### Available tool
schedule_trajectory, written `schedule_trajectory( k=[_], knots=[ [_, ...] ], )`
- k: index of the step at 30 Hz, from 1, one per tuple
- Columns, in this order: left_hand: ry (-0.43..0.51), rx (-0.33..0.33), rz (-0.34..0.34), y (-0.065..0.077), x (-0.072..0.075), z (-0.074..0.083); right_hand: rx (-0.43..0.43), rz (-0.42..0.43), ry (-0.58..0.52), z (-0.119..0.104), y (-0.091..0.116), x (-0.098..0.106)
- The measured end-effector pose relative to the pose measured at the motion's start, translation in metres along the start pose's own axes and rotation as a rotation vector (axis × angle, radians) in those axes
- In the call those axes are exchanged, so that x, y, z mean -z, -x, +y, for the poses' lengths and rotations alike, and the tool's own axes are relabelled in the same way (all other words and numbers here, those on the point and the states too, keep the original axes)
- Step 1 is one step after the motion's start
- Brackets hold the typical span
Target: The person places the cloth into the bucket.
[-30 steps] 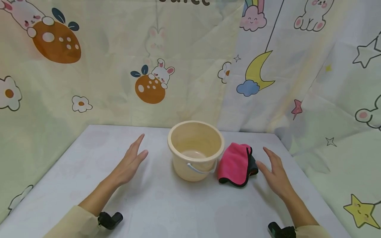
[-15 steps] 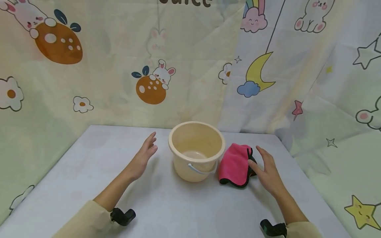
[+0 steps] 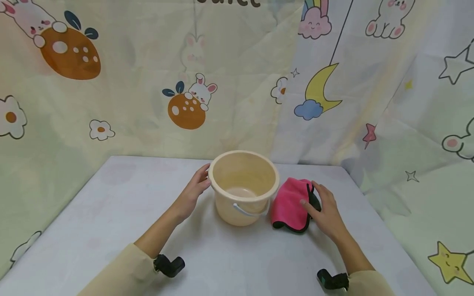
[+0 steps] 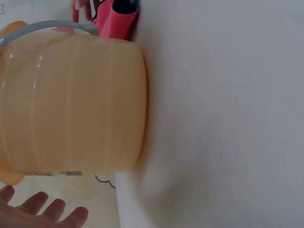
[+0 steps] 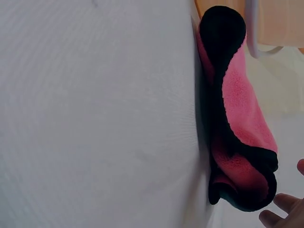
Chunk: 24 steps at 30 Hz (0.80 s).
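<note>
A cream plastic bucket (image 3: 229,209) stands upright near the back of the white table, its pale handle (image 3: 246,211) hanging down in front. My left hand (image 3: 190,196) is at the bucket's left rim, fingers extended. In the left wrist view, the left fingers (image 4: 40,206) lie close beside the bucket (image 4: 76,104); contact is hard to make out. A pink cloth (image 3: 289,205) with black edging lies folded just right of the bucket. My right hand (image 3: 327,213) reaches the cloth's right side with fingers spread; the right wrist view has its fingertips (image 5: 285,202) beside the rolled cloth (image 5: 242,95).
The white table (image 3: 237,259) ends behind the bucket at a patterned fabric backdrop (image 3: 237,102) with cartoon prints. Black wrist cameras sit at both cuffs, one at the left cuff (image 3: 169,265) and one at the right cuff (image 3: 333,280).
My left hand has moved right and forward up to the bucket's rim. My right hand has moved left to the cloth's edge. Bucket and cloth have stayed in place.
</note>
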<state>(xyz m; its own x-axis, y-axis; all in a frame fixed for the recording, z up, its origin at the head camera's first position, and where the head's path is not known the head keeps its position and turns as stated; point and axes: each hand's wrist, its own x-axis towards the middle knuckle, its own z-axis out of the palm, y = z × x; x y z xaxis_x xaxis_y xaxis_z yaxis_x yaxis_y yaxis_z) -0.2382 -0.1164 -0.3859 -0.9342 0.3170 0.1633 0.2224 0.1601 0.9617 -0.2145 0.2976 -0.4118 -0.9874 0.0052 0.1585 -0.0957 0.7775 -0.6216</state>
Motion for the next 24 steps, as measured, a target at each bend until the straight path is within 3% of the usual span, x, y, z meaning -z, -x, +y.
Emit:
schedule_trajectory(
  k=[8, 15, 24],
  knots=[
    [0.066, 0.028, 0.043, -0.005, -0.009, -0.001, -0.065, -0.105, 0.094, 0.005, -0.009, -0.011],
    [0.155, 0.084, 0.068, -0.007, -0.016, 0.0, -0.028, -0.154, 0.106, 0.009, -0.015, -0.018],
    [0.226, 0.11, 0.092, -0.007, -0.017, 0.002, -0.007, -0.176, 0.117, 0.0, -0.023, -0.02]
  ],
)
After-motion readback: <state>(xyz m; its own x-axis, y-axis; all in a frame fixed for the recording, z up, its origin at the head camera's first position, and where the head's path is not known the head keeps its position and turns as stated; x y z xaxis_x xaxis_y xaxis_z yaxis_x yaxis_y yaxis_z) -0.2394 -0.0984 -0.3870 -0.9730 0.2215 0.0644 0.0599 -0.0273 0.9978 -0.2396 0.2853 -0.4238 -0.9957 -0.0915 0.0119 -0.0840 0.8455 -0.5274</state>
